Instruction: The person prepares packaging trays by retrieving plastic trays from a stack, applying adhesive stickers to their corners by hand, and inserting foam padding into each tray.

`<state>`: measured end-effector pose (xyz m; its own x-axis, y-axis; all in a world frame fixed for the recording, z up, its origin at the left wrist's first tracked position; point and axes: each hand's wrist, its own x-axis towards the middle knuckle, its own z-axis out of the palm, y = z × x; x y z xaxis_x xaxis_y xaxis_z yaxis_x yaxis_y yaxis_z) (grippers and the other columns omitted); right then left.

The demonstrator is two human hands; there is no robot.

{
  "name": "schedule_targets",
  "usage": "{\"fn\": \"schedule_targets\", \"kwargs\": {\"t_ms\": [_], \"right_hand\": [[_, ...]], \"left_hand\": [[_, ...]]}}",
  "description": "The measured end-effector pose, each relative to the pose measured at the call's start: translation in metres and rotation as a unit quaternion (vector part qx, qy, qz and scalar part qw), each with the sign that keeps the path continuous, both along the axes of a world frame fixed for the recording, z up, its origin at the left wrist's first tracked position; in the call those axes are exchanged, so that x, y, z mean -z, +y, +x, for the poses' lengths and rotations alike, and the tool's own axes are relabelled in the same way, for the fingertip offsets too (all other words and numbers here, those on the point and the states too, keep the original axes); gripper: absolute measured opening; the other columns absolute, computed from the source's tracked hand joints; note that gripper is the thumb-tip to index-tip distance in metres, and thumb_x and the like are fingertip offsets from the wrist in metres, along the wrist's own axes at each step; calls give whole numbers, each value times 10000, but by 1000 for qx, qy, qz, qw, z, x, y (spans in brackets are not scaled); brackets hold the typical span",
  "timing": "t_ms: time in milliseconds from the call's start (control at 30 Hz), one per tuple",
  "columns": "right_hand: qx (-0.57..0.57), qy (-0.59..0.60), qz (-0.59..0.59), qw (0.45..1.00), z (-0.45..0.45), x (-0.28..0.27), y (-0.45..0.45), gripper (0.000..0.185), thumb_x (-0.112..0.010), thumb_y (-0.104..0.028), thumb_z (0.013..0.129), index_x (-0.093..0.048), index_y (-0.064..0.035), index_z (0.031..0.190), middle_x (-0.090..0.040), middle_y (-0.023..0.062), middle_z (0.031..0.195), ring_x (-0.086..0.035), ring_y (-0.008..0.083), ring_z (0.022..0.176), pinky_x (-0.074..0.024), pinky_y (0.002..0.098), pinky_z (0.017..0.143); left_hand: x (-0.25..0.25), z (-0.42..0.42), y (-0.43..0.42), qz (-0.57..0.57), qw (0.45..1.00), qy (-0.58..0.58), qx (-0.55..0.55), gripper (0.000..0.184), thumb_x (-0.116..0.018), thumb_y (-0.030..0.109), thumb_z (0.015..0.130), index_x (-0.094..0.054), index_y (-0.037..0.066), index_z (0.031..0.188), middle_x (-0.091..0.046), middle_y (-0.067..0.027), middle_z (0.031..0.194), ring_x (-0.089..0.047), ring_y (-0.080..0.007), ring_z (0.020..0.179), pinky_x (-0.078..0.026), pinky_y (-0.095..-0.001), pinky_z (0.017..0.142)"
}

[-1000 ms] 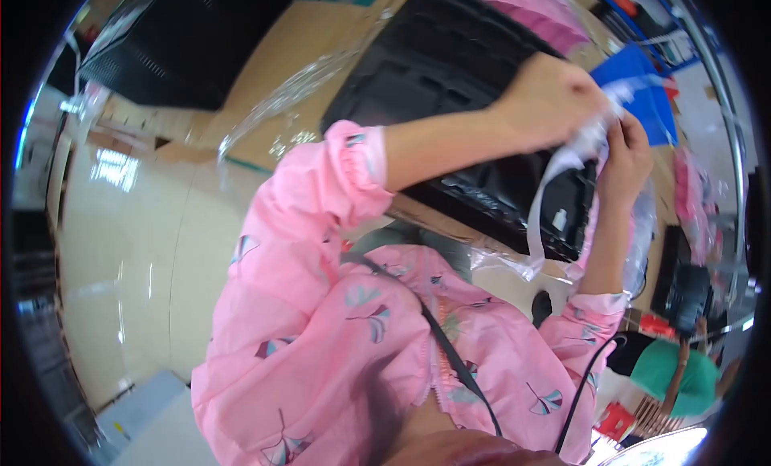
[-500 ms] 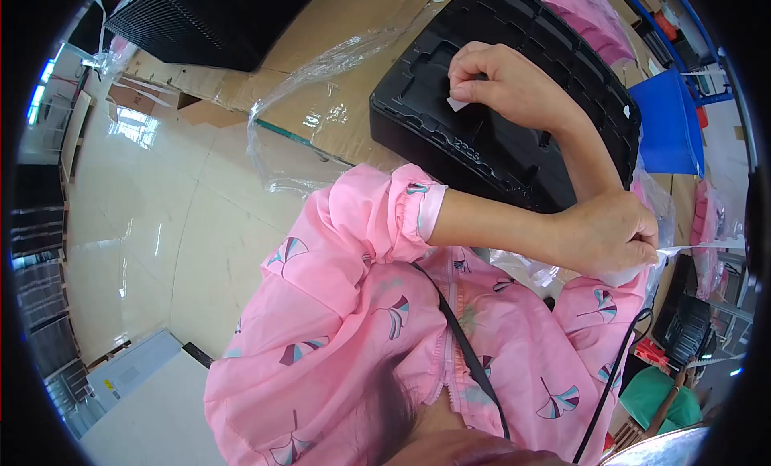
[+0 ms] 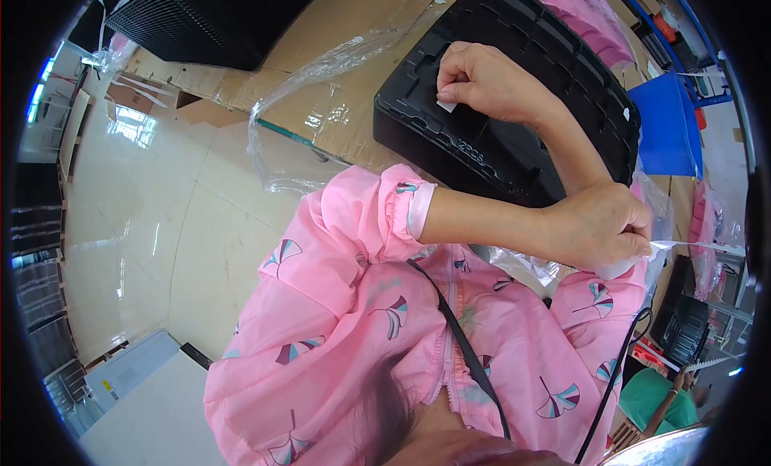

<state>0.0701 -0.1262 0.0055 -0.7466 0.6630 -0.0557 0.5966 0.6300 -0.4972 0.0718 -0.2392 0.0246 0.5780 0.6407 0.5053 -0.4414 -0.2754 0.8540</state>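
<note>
My right fingers (image 3: 455,90) pinch a white tab (image 3: 446,107) over the black plastic case (image 3: 566,69); my left fingers (image 3: 637,243) grip a white strip (image 3: 697,244) trailing to their right.

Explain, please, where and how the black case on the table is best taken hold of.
Probably grip the black case by its outer wall at the near left corner, coming from the wearer's side. The wall looks deep there and faces the wearer, while the blue bin stands close at the right and pink material borders the far edge. The right hand is over the top.
</note>
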Motion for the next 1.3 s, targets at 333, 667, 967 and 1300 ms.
{"fn": "schedule_targets", "kwargs": {"t_ms": [333, 667, 967, 1300], "right_hand": [[212, 329, -11, 920, 86, -5, -9, 243, -628, -105, 797, -622, -16, 1024, -654, 67, 896, -602, 121, 748, -477, 227, 685], [348, 326, 381, 792, 173, -14, -132, 186, -662, -25, 754, -633, -15, 938, -565, 80, 985, -537, 150, 845, -433, 228, 700], [232, 207, 497, 810, 154, -16, -135, 320, -760, -55, 583, -625, -19, 871, -555, 90, 907, -535, 236, 771, -428, 325, 636], [218, 167, 550, 788, 151, -8, -127, 245, -735, -10, 540, -622, -36, 756, -579, 51, 812, -560, 229, 740, -411, 321, 631]], "left_hand": [[-1, 5, 25, 93, 991, 4, -95, 180, -614, 156, 778, -645, -19, 811, -604, -131, 676, -573, -158, 610, -445, -293, 568], [-14, 18, 70, 41, 986, 104, -120, 162, -611, 149, 842, -640, -3, 887, -616, -30, 674, -555, -51, 569, -444, -206, 484], [-11, 28, 71, 87, 974, 117, -175, 216, -594, 214, 854, -627, 4, 896, -623, -47, 718, -547, -78, 619, -449, -240, 559], [-1, 34, 79, 121, 960, 138, -214, 231, -563, 222, 864, -600, -5, 887, -622, -88, 759, -578, -125, 667, -460, -267, 611]]}}
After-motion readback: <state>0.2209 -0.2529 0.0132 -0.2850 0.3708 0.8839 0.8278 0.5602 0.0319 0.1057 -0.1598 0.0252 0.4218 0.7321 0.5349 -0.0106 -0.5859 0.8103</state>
